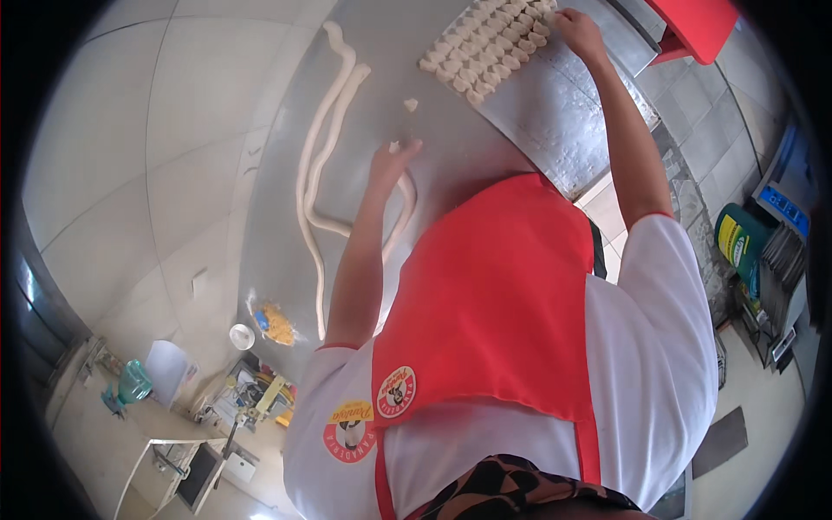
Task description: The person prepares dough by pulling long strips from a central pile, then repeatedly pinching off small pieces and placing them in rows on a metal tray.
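Observation:
At the far right end of the rows on a metal tray (555,130), my right hand (581,36) has its fingers closed around a small piece of dough (549,16). Several rows of pale dough pieces (490,48) fill the far side of that tray. My left hand (394,169) is over the steel table (451,147), closed on a dough rope (407,204) whose white end shows at the fingers. One loose dough piece (411,105) lies just beyond it. Further left, long dough ropes (322,130) stretch along the table, partly behind my left forearm.
Near the table's left edge lies a yellowish crumbly heap (277,325) with a blue object (261,320) in it, beside a white round container (242,337). A red stool-like piece (698,30) stands at the far right. A dark green container (735,238) is among items on the right.

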### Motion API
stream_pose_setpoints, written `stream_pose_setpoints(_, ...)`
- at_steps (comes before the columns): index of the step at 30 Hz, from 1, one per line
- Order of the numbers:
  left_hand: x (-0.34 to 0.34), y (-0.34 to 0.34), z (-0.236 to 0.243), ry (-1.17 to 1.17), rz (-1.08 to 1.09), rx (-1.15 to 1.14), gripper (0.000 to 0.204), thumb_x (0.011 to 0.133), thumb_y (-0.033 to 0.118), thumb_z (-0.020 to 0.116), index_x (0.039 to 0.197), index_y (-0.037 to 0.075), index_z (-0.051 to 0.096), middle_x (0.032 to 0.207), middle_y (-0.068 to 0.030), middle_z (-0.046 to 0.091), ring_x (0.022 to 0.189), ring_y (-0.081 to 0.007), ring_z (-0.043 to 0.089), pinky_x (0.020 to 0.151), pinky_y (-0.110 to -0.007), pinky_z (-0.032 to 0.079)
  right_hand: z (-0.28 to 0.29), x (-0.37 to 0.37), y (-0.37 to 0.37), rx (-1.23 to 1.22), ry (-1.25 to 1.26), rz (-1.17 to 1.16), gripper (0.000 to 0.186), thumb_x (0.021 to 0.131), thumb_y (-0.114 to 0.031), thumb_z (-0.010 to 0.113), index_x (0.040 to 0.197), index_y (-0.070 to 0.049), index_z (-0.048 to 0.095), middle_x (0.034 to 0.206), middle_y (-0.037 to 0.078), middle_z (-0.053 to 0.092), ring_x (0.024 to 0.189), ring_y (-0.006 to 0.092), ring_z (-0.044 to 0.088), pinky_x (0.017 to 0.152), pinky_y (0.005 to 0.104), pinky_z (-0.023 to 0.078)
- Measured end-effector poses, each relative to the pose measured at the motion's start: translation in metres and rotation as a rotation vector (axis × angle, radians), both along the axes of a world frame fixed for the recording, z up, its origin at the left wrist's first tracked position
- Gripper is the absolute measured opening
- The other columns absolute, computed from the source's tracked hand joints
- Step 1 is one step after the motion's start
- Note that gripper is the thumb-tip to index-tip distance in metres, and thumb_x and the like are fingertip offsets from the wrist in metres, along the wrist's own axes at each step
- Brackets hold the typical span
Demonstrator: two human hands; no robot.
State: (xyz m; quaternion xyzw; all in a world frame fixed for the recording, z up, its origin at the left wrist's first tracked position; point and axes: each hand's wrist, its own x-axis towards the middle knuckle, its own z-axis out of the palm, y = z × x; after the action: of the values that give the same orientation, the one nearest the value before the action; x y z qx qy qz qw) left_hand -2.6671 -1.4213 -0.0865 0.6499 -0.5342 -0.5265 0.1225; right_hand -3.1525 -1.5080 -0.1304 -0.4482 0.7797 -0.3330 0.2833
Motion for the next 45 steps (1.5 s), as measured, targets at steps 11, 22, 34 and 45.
stream_pose_setpoints(11, -0.016, 0.048, 0.026, -0.11, -0.218, -0.267, 0.061, 0.078, 0.01, 0.078, 0.134, 0.008, 0.054, 0.113, -0.0171, 0.06, 0.099, -0.0262, 0.064, 0.087, -0.039, 0.052, -0.02, 0.251, 0.099, 0.152, -0.301, 0.544, 0.044, 0.086, -0.042, 0.064, 0.101, -0.001, 0.073, 0.095, 0.023, 0.072, 0.092, 0.0392, 0.07, 0.082, 0.0478, 0.054)
stream_pose_setpoints(22, -0.029, 0.046, 0.036, -0.04, -0.337, -0.385, 0.032, 0.089, 0.02, 0.06, 0.112, -0.001, 0.064, 0.105, -0.0235, 0.069, 0.102, -0.0434, 0.064, 0.084, -0.046, 0.051, 0.056, 0.314, 0.107, 0.081, 0.137, 0.883, 0.042, 0.097, -0.032, 0.046, 0.096, 0.003, 0.069, 0.096, 0.027, 0.069, 0.091, 0.0437, 0.067, 0.084, 0.0516, 0.053)
stream_pose_setpoints(34, 0.07, 0.031, -0.02, 0.154, 0.395, 0.334, 0.029, 0.087, 0.034, 0.072, 0.087, 0.006, 0.065, 0.066, -0.002, 0.057, 0.056, -0.0139, 0.054, 0.049, -0.032, 0.043, 0.053, 0.126, 0.063, -0.133, -0.491, 0.307, 0.039, 0.093, -0.029, 0.047, 0.118, -0.008, 0.067, 0.105, 0.009, 0.07, 0.096, 0.025, 0.064, 0.08, 0.038, 0.053)
stream_pose_setpoints(45, 0.079, 0.038, -0.007, -0.27, -0.088, -0.179, 0.04, 0.08, 0.03, 0.081, 0.104, 0.004, 0.063, 0.076, -0.005, 0.058, 0.069, -0.0175, 0.057, 0.066, -0.03, 0.046, -0.022, 0.044, -0.017, -0.18, 0.392, -0.344, 0.05, 0.079, -0.039, 0.077, 0.111, -0.001, 0.071, 0.097, 0.015, 0.074, 0.09, 0.026, 0.071, 0.079, 0.0365, 0.054)
